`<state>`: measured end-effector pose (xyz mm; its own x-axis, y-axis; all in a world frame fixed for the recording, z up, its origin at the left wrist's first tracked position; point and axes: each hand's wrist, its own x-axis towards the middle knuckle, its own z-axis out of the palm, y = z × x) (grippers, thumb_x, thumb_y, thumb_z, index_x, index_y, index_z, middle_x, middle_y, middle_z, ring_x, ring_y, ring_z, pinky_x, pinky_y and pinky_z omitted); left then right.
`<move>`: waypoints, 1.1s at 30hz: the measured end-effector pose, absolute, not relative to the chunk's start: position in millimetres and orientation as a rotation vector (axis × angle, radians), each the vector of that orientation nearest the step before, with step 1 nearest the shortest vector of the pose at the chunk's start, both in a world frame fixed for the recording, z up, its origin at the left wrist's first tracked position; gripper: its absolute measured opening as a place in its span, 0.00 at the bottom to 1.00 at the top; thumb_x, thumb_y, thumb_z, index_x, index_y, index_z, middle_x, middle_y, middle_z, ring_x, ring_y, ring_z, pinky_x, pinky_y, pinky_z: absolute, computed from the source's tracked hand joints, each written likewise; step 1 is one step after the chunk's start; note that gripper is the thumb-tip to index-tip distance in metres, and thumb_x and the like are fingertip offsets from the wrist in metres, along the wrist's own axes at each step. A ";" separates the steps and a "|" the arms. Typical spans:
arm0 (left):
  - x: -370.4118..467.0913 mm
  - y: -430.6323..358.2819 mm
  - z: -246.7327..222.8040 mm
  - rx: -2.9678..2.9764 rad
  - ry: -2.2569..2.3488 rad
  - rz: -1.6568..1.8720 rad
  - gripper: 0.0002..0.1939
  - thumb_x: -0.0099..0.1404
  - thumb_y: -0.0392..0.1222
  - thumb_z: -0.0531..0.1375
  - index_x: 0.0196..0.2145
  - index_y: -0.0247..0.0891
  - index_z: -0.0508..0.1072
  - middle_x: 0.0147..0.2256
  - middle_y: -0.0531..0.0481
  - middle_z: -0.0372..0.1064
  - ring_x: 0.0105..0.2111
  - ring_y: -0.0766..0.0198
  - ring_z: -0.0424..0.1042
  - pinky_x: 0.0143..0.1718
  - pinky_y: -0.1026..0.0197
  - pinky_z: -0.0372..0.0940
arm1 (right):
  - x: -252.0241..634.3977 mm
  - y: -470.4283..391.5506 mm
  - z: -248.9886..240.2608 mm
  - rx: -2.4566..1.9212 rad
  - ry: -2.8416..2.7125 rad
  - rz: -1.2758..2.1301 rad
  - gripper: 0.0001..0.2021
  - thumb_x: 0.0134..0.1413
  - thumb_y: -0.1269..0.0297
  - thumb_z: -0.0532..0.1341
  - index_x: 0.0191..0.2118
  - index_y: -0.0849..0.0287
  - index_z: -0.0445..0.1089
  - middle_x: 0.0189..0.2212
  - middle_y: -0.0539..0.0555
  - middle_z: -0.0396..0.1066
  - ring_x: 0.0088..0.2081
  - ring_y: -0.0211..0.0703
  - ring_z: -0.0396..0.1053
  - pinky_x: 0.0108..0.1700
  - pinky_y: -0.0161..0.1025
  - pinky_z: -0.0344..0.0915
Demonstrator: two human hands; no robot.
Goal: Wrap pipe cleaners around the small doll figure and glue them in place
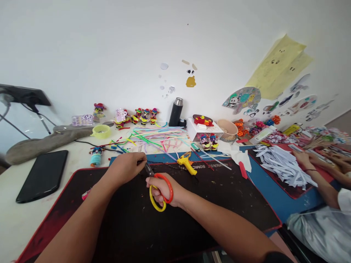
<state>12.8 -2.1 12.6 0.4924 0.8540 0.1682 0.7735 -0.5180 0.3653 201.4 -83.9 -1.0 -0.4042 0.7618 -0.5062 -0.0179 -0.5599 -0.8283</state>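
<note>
My right hand (163, 187) is closed around scissors (170, 189) with one red and one yellow handle loop. Their dark blades point up and left, to the fingertips of my left hand (126, 167). That hand is closed in a pinch, and whatever it holds is too dark and small to make out. Both hands are over a black desk mat (137, 230) with a red edge. Just beyond them lies a yellow glue gun (187, 163). A small pink item (86, 194) shows beside my left forearm.
Colourful pipe cleaners (161, 136) lie at the back, near small figures (145, 116) and a black thermos (176, 112). A black tablet (42, 177) rests at left, a turquoise-wrapped figure (95, 157) nearby. At right, another person's hand (301, 159) is by white paper strips (285, 168).
</note>
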 end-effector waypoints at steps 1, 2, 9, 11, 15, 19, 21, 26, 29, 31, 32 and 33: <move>12.2 -2.0 14.3 2.474 1.422 0.522 0.12 0.68 0.45 0.54 0.34 0.45 0.77 0.32 0.47 0.81 0.30 0.52 0.76 0.30 0.57 0.56 | 202.2 -85.0 -1.6 -1.267 -1.054 2.004 0.11 0.64 0.56 0.61 0.35 0.58 0.67 0.15 0.40 0.55 0.12 0.31 0.51 0.15 0.28 0.56; 11.9 -2.1 16.0 2.450 1.465 0.552 0.13 0.68 0.46 0.53 0.36 0.45 0.77 0.33 0.47 0.81 0.31 0.52 0.77 0.31 0.57 0.56 | 203.0 -86.0 -2.1 -1.247 -1.059 1.999 0.11 0.63 0.55 0.62 0.36 0.58 0.68 0.15 0.39 0.56 0.12 0.31 0.52 0.15 0.29 0.56; 13.9 -3.2 23.5 2.288 1.697 0.603 0.14 0.69 0.49 0.52 0.40 0.45 0.77 0.37 0.46 0.83 0.36 0.50 0.79 0.32 0.57 0.58 | 210.4 -78.7 -1.7 -1.237 -1.196 1.793 0.12 0.60 0.55 0.66 0.36 0.55 0.66 0.15 0.40 0.58 0.13 0.33 0.55 0.15 0.29 0.56; 11.3 -1.7 24.3 2.238 1.758 0.635 0.14 0.68 0.50 0.53 0.39 0.45 0.78 0.36 0.46 0.83 0.35 0.50 0.79 0.31 0.57 0.58 | 211.9 -72.9 -0.9 -1.287 -1.297 1.700 0.11 0.60 0.56 0.66 0.36 0.54 0.65 0.15 0.40 0.60 0.13 0.34 0.56 0.15 0.30 0.56; 0.1 3.8 24.4 2.109 1.828 0.825 0.16 0.67 0.52 0.54 0.39 0.45 0.79 0.36 0.45 0.83 0.35 0.49 0.79 0.32 0.57 0.60 | 209.6 -63.7 0.8 -1.394 -1.464 1.593 0.08 0.62 0.57 0.65 0.38 0.54 0.67 0.17 0.41 0.61 0.13 0.35 0.59 0.16 0.31 0.57; -8.5 7.2 24.3 1.991 1.862 0.964 0.16 0.66 0.54 0.56 0.38 0.44 0.79 0.36 0.45 0.83 0.35 0.50 0.79 0.33 0.57 0.62 | 201.9 -59.1 4.9 -1.495 -1.681 1.399 0.07 0.63 0.58 0.65 0.40 0.54 0.71 0.16 0.42 0.62 0.16 0.37 0.64 0.22 0.32 0.60; -9.5 7.2 25.2 1.973 1.872 0.975 0.16 0.66 0.54 0.56 0.38 0.44 0.79 0.34 0.46 0.83 0.34 0.50 0.79 0.32 0.57 0.61 | 197.8 -57.3 8.2 -1.534 -1.830 1.239 0.05 0.63 0.60 0.66 0.39 0.55 0.72 0.18 0.45 0.67 0.19 0.39 0.68 0.26 0.34 0.61; -10.8 6.0 28.6 1.925 1.856 1.033 0.13 0.65 0.53 0.57 0.36 0.44 0.78 0.32 0.48 0.82 0.34 0.52 0.79 0.32 0.58 0.60 | 189.1 -53.8 13.3 -1.621 -2.225 0.740 0.07 0.61 0.62 0.67 0.42 0.58 0.77 0.36 0.57 0.81 0.36 0.49 0.78 0.38 0.39 0.64; -13.4 6.0 29.3 1.874 1.839 1.126 0.12 0.65 0.52 0.58 0.36 0.45 0.78 0.32 0.49 0.82 0.34 0.53 0.79 0.32 0.58 0.61 | 185.1 -53.4 14.1 -1.751 -2.382 0.578 0.13 0.63 0.64 0.64 0.52 0.58 0.77 0.42 0.62 0.82 0.43 0.55 0.80 0.41 0.42 0.65; -14.8 6.2 29.4 1.850 1.805 1.187 0.12 0.65 0.52 0.58 0.36 0.44 0.77 0.33 0.48 0.82 0.34 0.53 0.79 0.33 0.58 0.62 | 182.7 -54.0 15.5 -1.825 -2.438 0.538 0.16 0.64 0.65 0.62 0.56 0.57 0.75 0.43 0.63 0.82 0.44 0.57 0.80 0.41 0.43 0.66; -15.2 6.1 29.5 1.845 1.791 1.207 0.12 0.65 0.52 0.58 0.36 0.44 0.77 0.33 0.48 0.82 0.34 0.53 0.79 0.34 0.58 0.62 | 181.5 -54.7 16.7 -1.848 -2.460 0.523 0.17 0.64 0.65 0.62 0.56 0.57 0.75 0.44 0.63 0.82 0.44 0.58 0.80 0.41 0.43 0.66; -15.3 5.8 29.7 1.846 1.781 1.219 0.12 0.65 0.52 0.59 0.36 0.44 0.77 0.33 0.48 0.82 0.34 0.53 0.79 0.34 0.58 0.62 | 180.4 -55.4 18.0 -1.861 -2.479 0.507 0.17 0.64 0.64 0.62 0.57 0.58 0.75 0.44 0.64 0.82 0.44 0.59 0.80 0.41 0.44 0.67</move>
<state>-15.3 5.8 29.7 -0.1288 0.9243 0.3593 0.6694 -0.1863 0.7192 180.4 -55.4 18.0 -0.2980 0.9354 -0.1904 0.9350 0.2459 -0.2554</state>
